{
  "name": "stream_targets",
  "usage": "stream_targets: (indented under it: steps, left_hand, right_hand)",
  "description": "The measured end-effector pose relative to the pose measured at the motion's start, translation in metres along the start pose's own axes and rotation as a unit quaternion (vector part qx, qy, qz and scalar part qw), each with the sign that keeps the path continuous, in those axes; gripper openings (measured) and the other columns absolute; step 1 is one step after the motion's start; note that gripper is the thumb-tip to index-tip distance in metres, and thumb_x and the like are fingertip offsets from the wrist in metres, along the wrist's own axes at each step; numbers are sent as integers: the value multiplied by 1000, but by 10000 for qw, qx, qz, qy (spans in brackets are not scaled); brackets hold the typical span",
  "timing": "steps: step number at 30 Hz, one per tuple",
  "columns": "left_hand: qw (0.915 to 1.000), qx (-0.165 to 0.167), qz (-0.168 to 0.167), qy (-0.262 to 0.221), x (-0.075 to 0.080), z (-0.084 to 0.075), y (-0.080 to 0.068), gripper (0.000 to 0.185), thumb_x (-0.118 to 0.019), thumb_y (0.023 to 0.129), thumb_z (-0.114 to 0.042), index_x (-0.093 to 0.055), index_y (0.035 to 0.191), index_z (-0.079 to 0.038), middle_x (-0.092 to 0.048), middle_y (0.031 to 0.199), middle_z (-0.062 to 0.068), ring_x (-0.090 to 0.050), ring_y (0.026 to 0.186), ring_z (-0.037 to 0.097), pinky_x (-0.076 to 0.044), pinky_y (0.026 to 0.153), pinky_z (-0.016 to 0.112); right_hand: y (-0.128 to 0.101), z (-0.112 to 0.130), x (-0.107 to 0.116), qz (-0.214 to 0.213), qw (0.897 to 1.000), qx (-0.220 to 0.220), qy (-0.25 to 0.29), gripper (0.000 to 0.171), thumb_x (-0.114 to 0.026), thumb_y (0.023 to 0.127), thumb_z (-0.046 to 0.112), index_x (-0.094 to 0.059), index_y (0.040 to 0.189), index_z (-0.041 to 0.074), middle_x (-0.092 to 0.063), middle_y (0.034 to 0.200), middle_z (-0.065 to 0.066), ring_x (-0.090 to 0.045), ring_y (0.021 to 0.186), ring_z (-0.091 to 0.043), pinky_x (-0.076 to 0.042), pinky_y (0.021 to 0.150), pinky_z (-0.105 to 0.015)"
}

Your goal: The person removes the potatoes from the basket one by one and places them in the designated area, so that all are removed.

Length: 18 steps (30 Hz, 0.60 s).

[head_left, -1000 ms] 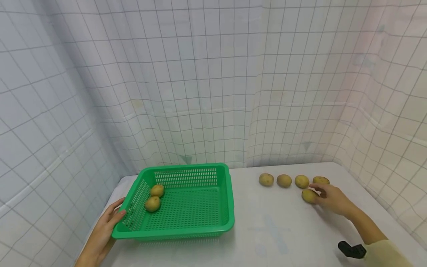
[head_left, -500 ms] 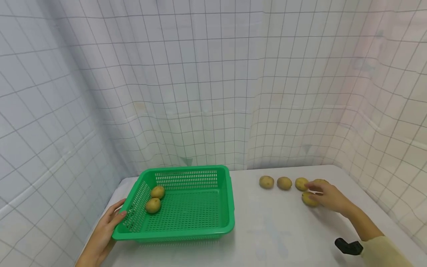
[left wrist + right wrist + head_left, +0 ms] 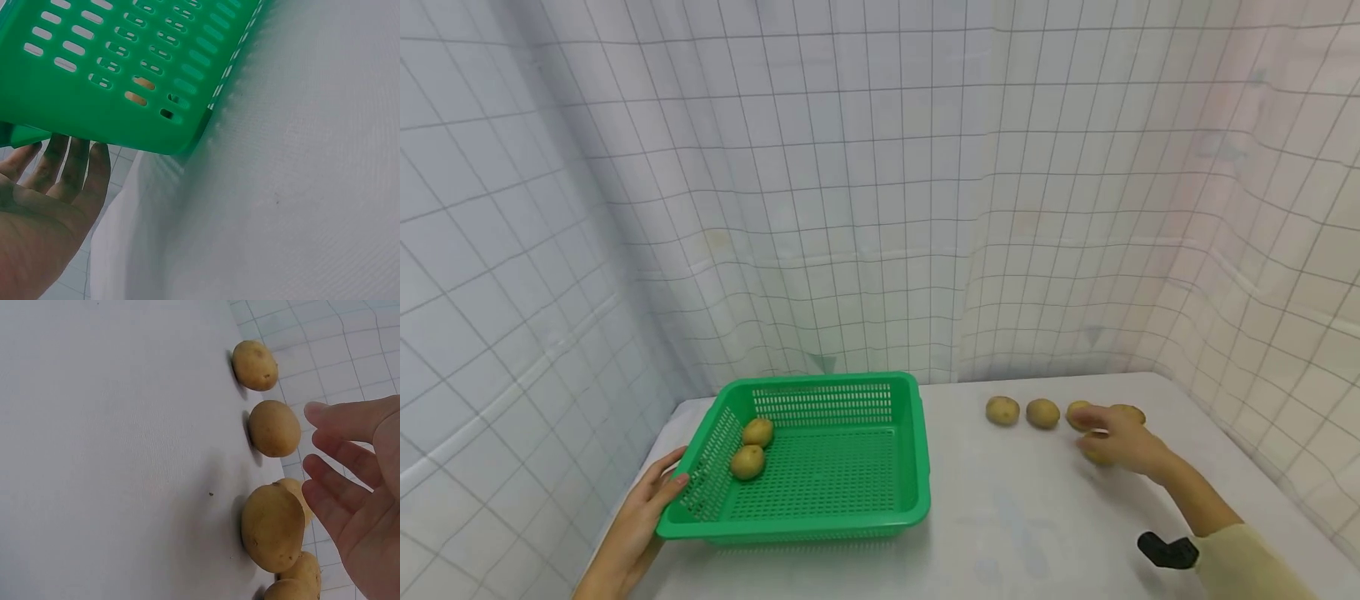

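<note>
My left hand (image 3: 638, 510) holds the left rim of a green plastic basket (image 3: 801, 527). Its thumb lies on the rim; in the left wrist view the fingers (image 3: 72, 165) reach under the rim's edge. Two potatoes (image 3: 748, 462) sit inside, at the basket's left. On the right of the table, my right hand (image 3: 1123, 442) hovers above a nearer potato (image 3: 273, 528), partly covering it in the head view. Its fingers are loosely bent with nothing between them, and the right wrist view shows them apart from the potatoes.
Behind that potato runs a row of several more, among them a leftmost potato (image 3: 1002, 410) and a rightmost potato (image 3: 1131, 412). The white table (image 3: 1000, 517) is enclosed by a gridded white curtain (image 3: 880, 208). A black strap piece (image 3: 1167, 552) sticks out at the right cuff.
My right hand has shifted left, from beside the nearer potato to over it, and now hides more of it. The left hand stays at the basket rim; the basket has hardly moved.
</note>
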<state>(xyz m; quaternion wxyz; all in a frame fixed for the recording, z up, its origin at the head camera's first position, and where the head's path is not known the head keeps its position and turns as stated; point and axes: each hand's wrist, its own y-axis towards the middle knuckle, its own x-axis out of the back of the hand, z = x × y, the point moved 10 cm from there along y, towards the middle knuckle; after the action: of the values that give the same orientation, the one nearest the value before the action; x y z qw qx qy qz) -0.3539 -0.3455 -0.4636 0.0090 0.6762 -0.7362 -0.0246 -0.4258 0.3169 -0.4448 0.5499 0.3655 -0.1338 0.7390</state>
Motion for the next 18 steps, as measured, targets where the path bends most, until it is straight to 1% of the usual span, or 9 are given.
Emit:
stream_targets:
  steps: [6,10,12,15,18]
  left_hand:
    - [9999,52,-81,71,0,0,1,55,-48,113,-25,-21,159,-9,-52,135,-16,-61,114,10,-55,88,28]
    - [9999,107,-86,79,-1,1,1,57,-48,113,-25,-20,159,-8,-52,135,-16,-60,114,9,-54,88,28]
    - [9998,119,-87,108,-1,1,0,58,-48,113,-25,-19,160,-7,-51,135,-17,-60,115,8,-54,89,28]
    - [9997,137,-97,193,0,1,0,59,-47,113,-26,-17,160,-7,-49,136,-16,-59,116,7,-54,89,27]
    - [9996,172,-96,201,-1,1,1,61,-48,113,-27,-17,161,-8,-48,137,-15,-58,117,7,-53,90,27]
  right_hand:
    - [6,6,-12,141,9999,9,55,40,-73,98,10,-61,132,-6,-61,132,-27,-55,126,-51,-48,100,-55]
    - [11,10,-17,139,9998,-121,57,39,-75,97,10,-62,129,-8,-61,128,-26,-57,123,-49,-50,98,-54]
    - [13,13,-20,144,9998,-114,43,40,-76,96,11,-63,128,-9,-62,127,-25,-59,121,-48,-51,98,-53]
    - [19,21,-25,243,9996,150,-13,39,-76,96,12,-63,127,-9,-64,125,-25,-60,119,-47,-52,97,-52]
    - [24,30,-30,339,9986,410,60,38,-76,96,10,-64,127,-10,-64,126,-26,-60,120,-47,-52,97,-52]
